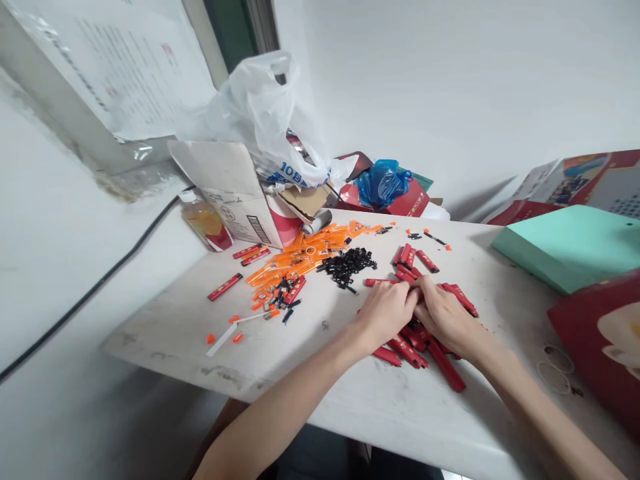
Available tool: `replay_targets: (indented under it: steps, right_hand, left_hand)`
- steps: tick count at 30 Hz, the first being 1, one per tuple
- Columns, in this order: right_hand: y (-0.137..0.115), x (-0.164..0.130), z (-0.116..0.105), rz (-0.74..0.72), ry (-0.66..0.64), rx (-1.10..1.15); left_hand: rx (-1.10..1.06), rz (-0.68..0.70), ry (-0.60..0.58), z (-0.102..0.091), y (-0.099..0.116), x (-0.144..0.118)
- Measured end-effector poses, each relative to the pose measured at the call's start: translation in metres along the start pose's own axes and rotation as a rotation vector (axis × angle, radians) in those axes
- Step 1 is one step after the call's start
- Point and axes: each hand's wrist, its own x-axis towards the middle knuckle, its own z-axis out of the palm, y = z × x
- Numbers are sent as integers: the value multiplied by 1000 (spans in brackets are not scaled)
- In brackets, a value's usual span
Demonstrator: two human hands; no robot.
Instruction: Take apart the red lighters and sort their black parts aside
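Note:
My left hand (390,307) and my right hand (440,307) meet above a pile of slim red lighter-like cases (447,367) with gold markings. Both are closed, with fingers curled inward and knuckles almost touching. Whatever they grip between them is hidden by the fingers. More red cases (404,256) lie just beyond my hands. To the left of them is a heap of small black parts (350,265). Next to that heap spreads a pile of translucent orange plastic pieces (290,260), with small metal and black bits mixed in at its near end.
Loose red cases (225,287) and a white strip (221,340) lie on the left of the white table (300,360). Behind stand a bottle (205,220), a cardboard box (235,193) and a white plastic bag (265,113). A mint-green box (575,243) and red bag (600,340) flank the right.

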Motion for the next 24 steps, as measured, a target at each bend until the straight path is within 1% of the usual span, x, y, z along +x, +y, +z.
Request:
replay_targets:
  steps: [6,14,16,21,24]
  right_hand:
    - [0,0,2,-35,37,30]
    - [-3,-1,4,-10,38,73]
    - [-2,-1,5,-15,45,88]
    - [2,-1,9,37,90,94]
    - [5,-1,6,21,98,146]
  left_hand:
    - [-124,2,-14,-5,-2,3]
    - [-225,-41,-1,-3,-4,5]
    - [-254,-42,-6,-3,-5,5]
    - [-347,-56,-33,-7,-8,5]
    - [-414,-58,-49,-8,-9,5]
